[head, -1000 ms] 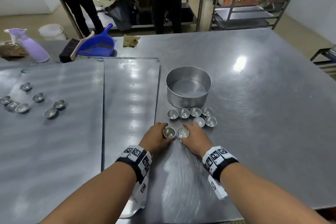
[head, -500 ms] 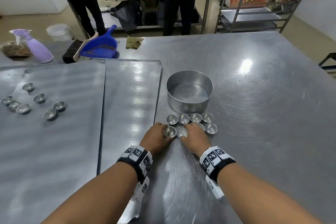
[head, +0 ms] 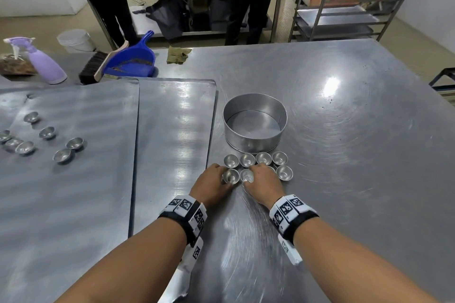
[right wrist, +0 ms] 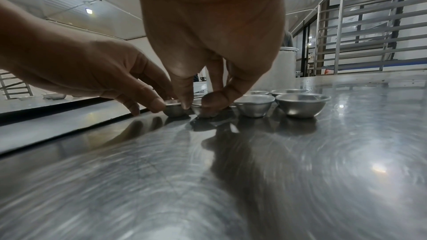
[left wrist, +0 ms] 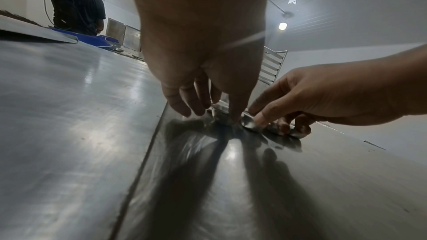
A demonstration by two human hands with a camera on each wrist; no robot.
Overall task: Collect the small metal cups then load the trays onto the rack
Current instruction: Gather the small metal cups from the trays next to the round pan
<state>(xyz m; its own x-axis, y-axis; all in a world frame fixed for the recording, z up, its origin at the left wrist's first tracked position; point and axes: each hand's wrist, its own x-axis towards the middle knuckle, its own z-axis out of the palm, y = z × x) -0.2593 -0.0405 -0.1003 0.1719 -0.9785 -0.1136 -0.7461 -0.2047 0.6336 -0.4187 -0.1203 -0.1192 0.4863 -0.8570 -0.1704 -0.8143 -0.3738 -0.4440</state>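
Head view. Left hand (head: 213,184): forearm stretched forward, fingers curled round a small metal cup (head: 231,175) standing on the desk (head: 344,155). Right hand (head: 264,182): same pose, fingers pinching a second cup (head: 247,175) just beside the first. Row of four cups (head: 255,158) behind, against a round metal tin (head: 254,122), straight-walled, dull grey. One more cup (head: 284,172) right of the right hand. Two flat metal trays (head: 172,130) at left; the far-left one carries scattered cups (head: 61,147). Beyond: blue dustpan (head: 133,60), brush (head: 94,70), lilac spray bottle (head: 44,64), steel rack (head: 344,7), two standing people.

Left wrist view. Left hand (left wrist: 203,61) points down, thumb and fingers (left wrist: 177,105) touching a cup (left wrist: 221,116); right hand (left wrist: 323,96) beside it.

Right wrist view. Right hand (right wrist: 215,43), thumb and fingertips closed on a cup (right wrist: 198,109). Left hand (right wrist: 92,72) grips its neighbour (right wrist: 174,109). Two smooth, bowl-shaped cups (right wrist: 300,105) stand free at right.
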